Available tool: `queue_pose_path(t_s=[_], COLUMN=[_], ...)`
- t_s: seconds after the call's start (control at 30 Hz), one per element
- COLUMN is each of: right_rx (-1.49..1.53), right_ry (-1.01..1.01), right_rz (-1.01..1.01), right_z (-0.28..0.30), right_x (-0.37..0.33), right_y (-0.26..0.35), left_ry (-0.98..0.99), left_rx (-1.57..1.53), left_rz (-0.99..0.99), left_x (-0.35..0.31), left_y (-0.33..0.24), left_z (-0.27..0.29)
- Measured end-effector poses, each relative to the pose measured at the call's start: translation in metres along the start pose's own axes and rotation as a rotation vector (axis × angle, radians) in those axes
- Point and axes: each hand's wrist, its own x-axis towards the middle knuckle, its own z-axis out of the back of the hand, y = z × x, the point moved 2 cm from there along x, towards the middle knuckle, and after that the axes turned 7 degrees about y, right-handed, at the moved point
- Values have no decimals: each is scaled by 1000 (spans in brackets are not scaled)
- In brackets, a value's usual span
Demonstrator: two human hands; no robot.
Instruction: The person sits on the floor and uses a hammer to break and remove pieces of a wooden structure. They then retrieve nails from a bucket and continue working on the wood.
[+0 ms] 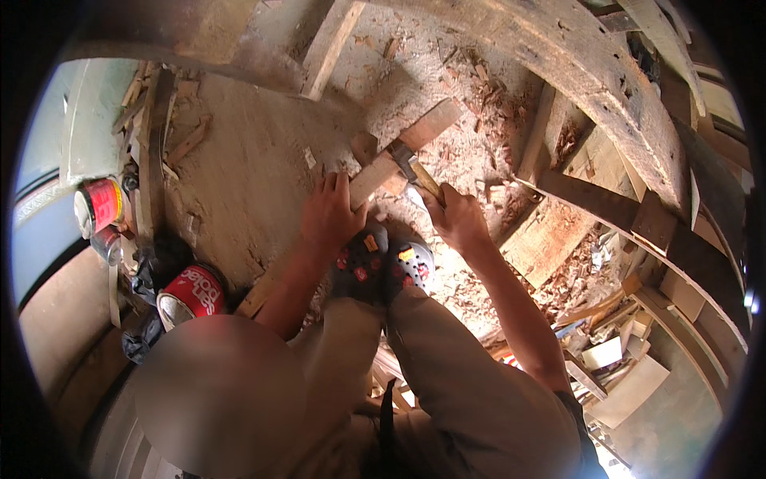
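My left hand [331, 209] is closed around the near end of a short wooden plank [435, 124], which slants away to the upper right. In my right hand [459, 217] is the wooden handle of a hammer [423, 173]. Its dark metal head lies over the middle of the plank; whether it touches the wood I cannot tell. A small wooden block [365, 147] shows beside the plank's left edge, partly hidden by it. My feet, in dark clogs [412, 263] with colourful charms, rest on the ground just below the plank.
Wood chips [487, 112] and shavings cover the ground ahead and right. A large curved timber [590, 64] arches across the upper right, near a dark wooden frame [594, 203]. Red cans [194, 294] and black plastic bags [163, 259] stand at left. Offcuts [610, 353] pile up at lower right.
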Motion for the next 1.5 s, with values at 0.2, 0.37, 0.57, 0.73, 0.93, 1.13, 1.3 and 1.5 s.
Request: queue_pose_path(t_s=[0.2, 0.37, 0.57, 0.73, 0.93, 1.13, 1.3, 1.5], right_rx=[254, 426, 437, 436, 439, 368, 287, 60], right_ry=[-118, -287, -209, -179, -249, -207, -221, -384], right_rz=[-151, -211, -217, -231, -212, -302, -271, -107], right_z=[13, -8, -17, -14, -12, -6, -9, -29], right_x=[-29, -62, -73, -64, -55, -58, -56, -33], right_y=[-11, -34, -42, -36, -31, -30, -26, -47], left_ry=[84, 556, 562, 533, 420, 124, -111, -151], left_rx=[-336, -909, -1082, -1128, -1019, -672, -373, -168], left_rz=[54, 122, 233, 295, 230, 211, 144, -56], left_x=[1, 22, 29, 29, 29, 11, -4, -27], left_y=[16, 50, 56, 50, 53, 24, 11, 2], left_z=[9, 41, 49, 51, 30, 27, 10, -4])
